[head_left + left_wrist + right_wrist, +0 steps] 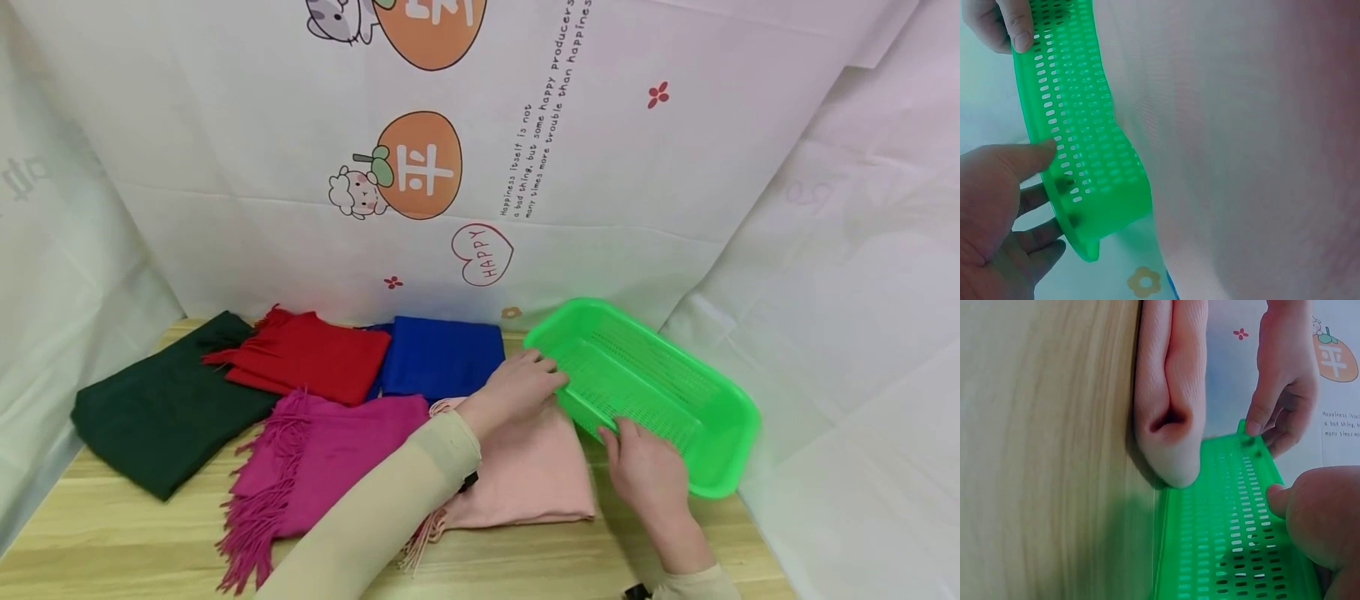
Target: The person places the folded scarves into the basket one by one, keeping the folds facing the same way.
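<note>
Both hands grip the near rim of a green plastic basket [637, 367] with slotted sides, at the right of the table. My left hand [521, 383] pinches the rim toward its left end, thumb outside and fingers over the inner side, as the left wrist view shows. Farther right along that rim, my right hand [648, 471] holds on with its thumb on the outer wall. Inside the basket only its perforated bottom shows. A folded pink scarf [525, 475] lies just left of the basket, partly under my left forearm.
Left of the pink scarf lie a fringed magenta scarf [352, 458], a folded blue one [446, 354], a red one [307, 358] and a dark green one [172, 408]. White printed cloth [600, 167] walls the wooden table [525, 567] at the back and sides.
</note>
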Demonstrator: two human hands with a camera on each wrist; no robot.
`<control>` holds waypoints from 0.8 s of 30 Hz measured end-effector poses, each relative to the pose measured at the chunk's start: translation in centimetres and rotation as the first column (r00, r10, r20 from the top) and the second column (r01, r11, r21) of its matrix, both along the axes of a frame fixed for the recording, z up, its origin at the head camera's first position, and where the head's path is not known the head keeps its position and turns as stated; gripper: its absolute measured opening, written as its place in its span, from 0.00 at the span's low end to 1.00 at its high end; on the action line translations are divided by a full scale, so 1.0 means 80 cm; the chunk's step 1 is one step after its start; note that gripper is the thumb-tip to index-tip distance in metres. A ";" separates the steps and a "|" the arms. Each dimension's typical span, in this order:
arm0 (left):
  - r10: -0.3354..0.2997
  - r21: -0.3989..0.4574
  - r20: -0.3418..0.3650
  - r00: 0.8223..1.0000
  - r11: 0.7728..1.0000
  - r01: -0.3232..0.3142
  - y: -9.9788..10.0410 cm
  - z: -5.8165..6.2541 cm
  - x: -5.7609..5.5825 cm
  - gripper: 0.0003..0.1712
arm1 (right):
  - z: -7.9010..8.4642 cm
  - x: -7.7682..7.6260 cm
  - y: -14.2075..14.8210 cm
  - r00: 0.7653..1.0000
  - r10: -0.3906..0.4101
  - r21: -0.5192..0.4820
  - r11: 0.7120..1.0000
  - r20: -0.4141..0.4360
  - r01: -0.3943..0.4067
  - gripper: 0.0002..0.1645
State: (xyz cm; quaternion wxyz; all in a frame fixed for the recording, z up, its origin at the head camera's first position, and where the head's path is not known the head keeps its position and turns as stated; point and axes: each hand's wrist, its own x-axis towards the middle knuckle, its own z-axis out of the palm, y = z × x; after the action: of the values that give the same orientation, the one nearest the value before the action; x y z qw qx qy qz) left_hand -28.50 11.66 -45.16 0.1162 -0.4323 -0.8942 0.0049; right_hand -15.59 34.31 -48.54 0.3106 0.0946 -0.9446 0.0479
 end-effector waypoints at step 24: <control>-0.016 -0.018 -0.020 1.000 1.000 0.015 -0.005 0.003 0.011 0.20 | 0.007 0.000 0.018 0.999 0.019 0.028 0.999 0.036 -0.020 0.15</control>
State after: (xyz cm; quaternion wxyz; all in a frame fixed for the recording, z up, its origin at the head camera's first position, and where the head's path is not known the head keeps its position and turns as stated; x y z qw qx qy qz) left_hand -27.63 11.23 -44.93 0.1211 -0.4402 -0.8895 0.0164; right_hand -15.56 35.75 -47.96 0.2916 0.1075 -0.9497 0.0392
